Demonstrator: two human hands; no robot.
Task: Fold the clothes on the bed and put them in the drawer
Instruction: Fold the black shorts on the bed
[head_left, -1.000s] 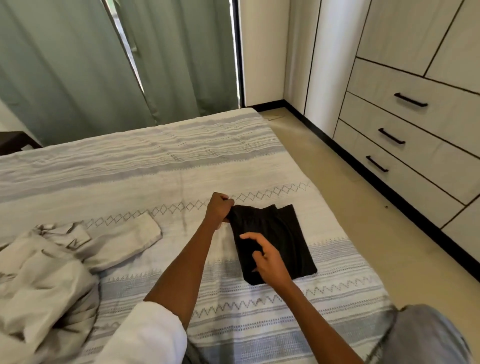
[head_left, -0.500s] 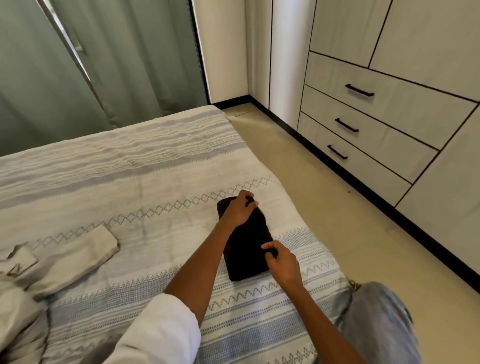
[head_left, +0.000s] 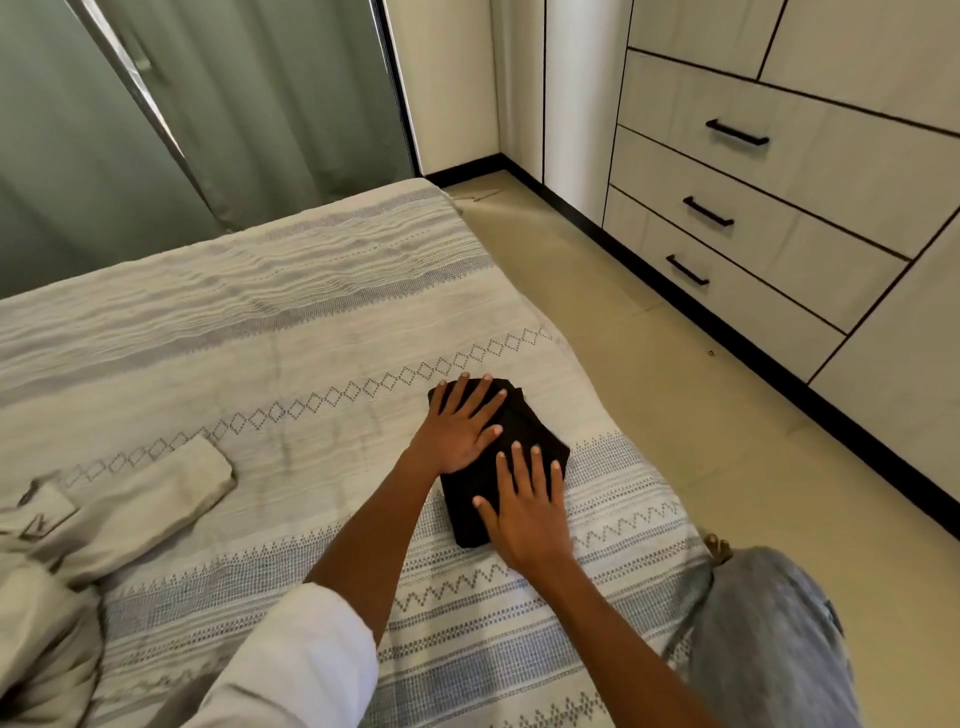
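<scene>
Both hands lie flat, fingers spread, pressing the black folded garment (head_left: 511, 439) near the bed's (head_left: 311, 322) right edge: left hand (head_left: 460, 423) far, right hand (head_left: 527, 501) near. Risk: lifting one-handed lets the layers spring open; all drawers (head_left: 753, 249) appear closed.

Person on my feed: I am seeing a white sleeve (head_left: 291, 660) covering the left upper arm, grey-blue trousers (head_left: 774, 644) showing lower right, and both forearms and hands (head_left: 457, 431) going bare.
</scene>
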